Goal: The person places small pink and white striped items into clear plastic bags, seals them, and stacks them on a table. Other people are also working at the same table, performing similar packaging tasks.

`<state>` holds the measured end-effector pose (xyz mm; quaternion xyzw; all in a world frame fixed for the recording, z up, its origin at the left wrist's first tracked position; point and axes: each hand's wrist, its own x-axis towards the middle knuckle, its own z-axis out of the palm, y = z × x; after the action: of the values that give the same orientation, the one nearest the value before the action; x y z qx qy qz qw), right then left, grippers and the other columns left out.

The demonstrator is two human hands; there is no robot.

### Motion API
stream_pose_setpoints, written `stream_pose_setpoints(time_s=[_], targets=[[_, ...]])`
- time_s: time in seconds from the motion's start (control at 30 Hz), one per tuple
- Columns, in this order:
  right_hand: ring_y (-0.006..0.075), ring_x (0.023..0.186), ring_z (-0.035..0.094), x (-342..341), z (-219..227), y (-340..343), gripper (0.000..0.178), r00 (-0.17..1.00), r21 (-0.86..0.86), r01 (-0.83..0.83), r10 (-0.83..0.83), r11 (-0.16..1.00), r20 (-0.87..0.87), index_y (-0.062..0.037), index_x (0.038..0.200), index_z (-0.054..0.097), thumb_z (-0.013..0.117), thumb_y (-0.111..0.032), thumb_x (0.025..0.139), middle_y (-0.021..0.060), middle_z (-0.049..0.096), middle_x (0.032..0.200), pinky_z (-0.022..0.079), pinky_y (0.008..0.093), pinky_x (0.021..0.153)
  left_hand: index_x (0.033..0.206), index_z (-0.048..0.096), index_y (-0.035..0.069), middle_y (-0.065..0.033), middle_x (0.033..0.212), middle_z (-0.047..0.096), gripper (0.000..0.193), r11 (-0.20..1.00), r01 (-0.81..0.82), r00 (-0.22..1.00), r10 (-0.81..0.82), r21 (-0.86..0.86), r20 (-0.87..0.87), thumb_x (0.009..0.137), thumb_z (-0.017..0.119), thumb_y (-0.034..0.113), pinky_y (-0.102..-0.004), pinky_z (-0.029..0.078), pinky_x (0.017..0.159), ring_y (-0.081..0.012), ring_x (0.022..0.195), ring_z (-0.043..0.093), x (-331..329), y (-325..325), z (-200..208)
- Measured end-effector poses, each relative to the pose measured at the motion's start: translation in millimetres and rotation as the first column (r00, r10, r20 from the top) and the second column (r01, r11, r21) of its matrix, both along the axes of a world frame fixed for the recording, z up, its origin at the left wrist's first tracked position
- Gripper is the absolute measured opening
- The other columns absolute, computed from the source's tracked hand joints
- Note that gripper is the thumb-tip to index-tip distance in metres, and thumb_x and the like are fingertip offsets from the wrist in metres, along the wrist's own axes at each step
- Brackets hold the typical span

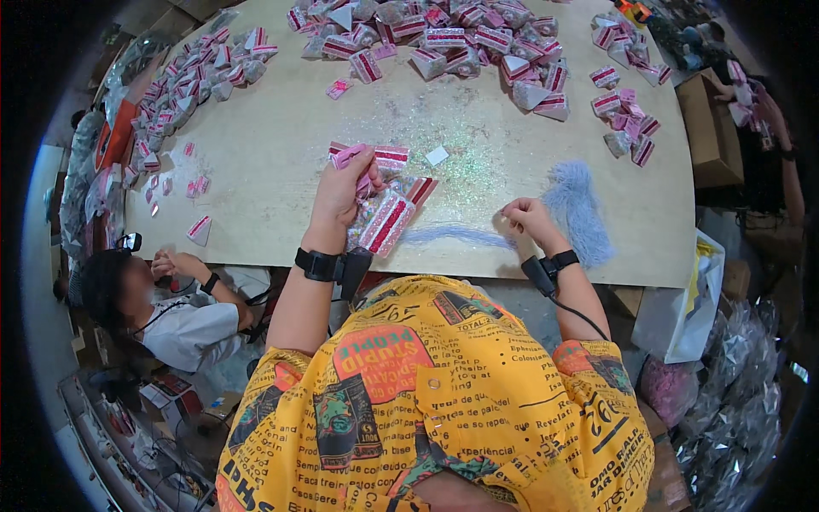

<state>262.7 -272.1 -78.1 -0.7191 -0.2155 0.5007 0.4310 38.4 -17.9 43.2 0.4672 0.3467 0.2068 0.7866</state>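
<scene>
Pink wedges (388, 224): bunched in the left hand (343, 189), spreading to the right of its fingers and toward the body.
Left hand: closed on the bunch.
Right hand (536, 222): fingertips drawn nearly together; whether a strand lies between them cannot be told.
Strands (461, 235): pale blue, loose on the surface (273, 171) between the hands; a thicker bundle (578, 213) lies just beside the right hand.
Pile (445, 37): more wedges, well beyond both hands.
Handling: a firm left grip should steady the bunch; drawing strands singly would probably limit tangling.
</scene>
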Motion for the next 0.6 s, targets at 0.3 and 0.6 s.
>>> stream_pose_setpoints(time_s=[0.3, 0.6], targets=[[0.0102, 0.064, 0.057, -27, 46, 28, 0.012, 0.701, 0.270, 0.426, -0.126, 0.864, -0.702, 0.0020, 0.089, 0.056, 0.047, -0.005, 0.086, 0.0114, 0.062, 0.090, 0.047, 0.0192, 0.056, 0.083, 0.059, 0.002, -0.0034, 0.060, 0.055, 0.015, 1.000, 0.024, 1.000, -0.024, -0.010, -0.002, 0.088, 0.056, 0.016, -0.0247, 0.045, 0.050, -0.0118, 0.053, 0.054, 5, -4, -11], [0.0176, 0.072, 0.060, -51, 59, 64, 0.010, 0.681, 0.423, 0.477, -0.019, 0.771, -0.732, 0.0028, 0.090, 0.056, 0.052, -0.005, 0.085, 0.0113, 0.061, 0.083, 0.052, 0.0272, 0.067, 0.083, 0.060, 0.002, -0.0017, 0.060, 0.054, 0.016, 0.990, 0.136, 0.990, -0.134, 0.036, -0.043, 0.085, 0.060, 0.017, -0.0236, 0.044, 0.049, -0.0100, 0.052, 0.053, 15, -20, -9]])
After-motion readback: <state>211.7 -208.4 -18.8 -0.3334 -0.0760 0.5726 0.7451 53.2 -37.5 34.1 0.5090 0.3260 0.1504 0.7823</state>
